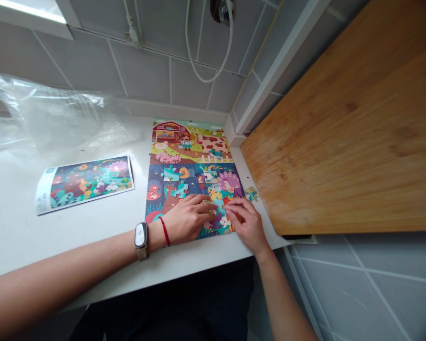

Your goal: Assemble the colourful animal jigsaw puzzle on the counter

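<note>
A jigsaw puzzle [230, 182] with dark blue and purple animal scenes lies on the white counter, below a farm picture [205, 130] with a red barn and a cow. Loose pieces rest on top of it, among them a teal puzzle piece [179, 190]. My left hand [191, 217] lies palm down across the puzzle's lower middle, fingers stretched out. At the lower right, my right hand [246, 221] has thumb and forefinger drawn together on a puzzle piece [226, 207], mostly covered by the fingertips.
A picture sheet [92, 182] lies to the left, with a clear plastic bag [67, 118] behind it. One loose piece [251, 193] sits off the puzzle's right edge. A wooden panel [351, 142] stands close on the right; a white cable [198, 73] hangs at the tiled wall.
</note>
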Tool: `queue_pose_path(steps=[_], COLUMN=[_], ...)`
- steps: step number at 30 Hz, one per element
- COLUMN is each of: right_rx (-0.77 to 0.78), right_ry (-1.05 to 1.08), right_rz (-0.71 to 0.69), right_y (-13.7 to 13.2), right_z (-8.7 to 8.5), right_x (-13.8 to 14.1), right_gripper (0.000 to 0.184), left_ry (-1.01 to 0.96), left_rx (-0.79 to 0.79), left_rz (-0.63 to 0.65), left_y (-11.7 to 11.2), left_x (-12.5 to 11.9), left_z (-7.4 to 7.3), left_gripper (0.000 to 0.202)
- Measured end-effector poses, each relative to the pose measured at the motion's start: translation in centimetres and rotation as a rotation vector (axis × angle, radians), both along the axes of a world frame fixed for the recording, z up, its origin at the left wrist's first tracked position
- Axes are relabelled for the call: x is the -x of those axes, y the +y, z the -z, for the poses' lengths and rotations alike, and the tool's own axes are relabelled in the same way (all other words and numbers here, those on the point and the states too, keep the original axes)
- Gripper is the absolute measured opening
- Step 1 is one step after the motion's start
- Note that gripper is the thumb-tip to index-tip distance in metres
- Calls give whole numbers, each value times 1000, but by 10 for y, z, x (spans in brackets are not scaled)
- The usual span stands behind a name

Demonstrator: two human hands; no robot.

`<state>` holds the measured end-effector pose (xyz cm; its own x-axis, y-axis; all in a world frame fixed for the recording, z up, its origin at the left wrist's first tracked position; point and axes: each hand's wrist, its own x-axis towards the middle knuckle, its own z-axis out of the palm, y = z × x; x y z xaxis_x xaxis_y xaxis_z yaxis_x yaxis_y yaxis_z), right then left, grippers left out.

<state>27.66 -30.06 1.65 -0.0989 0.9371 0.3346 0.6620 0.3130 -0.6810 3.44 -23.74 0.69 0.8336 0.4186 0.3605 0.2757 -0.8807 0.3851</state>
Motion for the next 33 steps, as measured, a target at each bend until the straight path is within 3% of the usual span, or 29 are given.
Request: queue_pose_path(steps=[6, 12, 16, 22, 27, 33], right_rx=[-6, -10, -1, 20, 31, -4], right_ry=[-27, 77, 139, 161, 159, 143], right_rz=[-130, -31, 11, -10, -4, 17], right_y=[-2, -3, -5, -7, -7, -4], right_z=[-10, -12, -13, -12, -10, -6], right_x=[1, 1, 0, -1, -1, -1], right_gripper=[19, 24, 33, 35, 38, 45], left_ry=[-131, -478, -468, -494, -425, -337], left_rx=[23, 223, 246, 62, 8, 10], left_rz=[-15, -324, -407, -407, -431, -519], left_y=[1, 17, 22, 11, -8, -8], left_x=[1, 18, 36, 75, 99, 101], left_z=[-2, -14, -19, -25, -18, -6], left_gripper=[37, 42, 42, 32, 25, 22])
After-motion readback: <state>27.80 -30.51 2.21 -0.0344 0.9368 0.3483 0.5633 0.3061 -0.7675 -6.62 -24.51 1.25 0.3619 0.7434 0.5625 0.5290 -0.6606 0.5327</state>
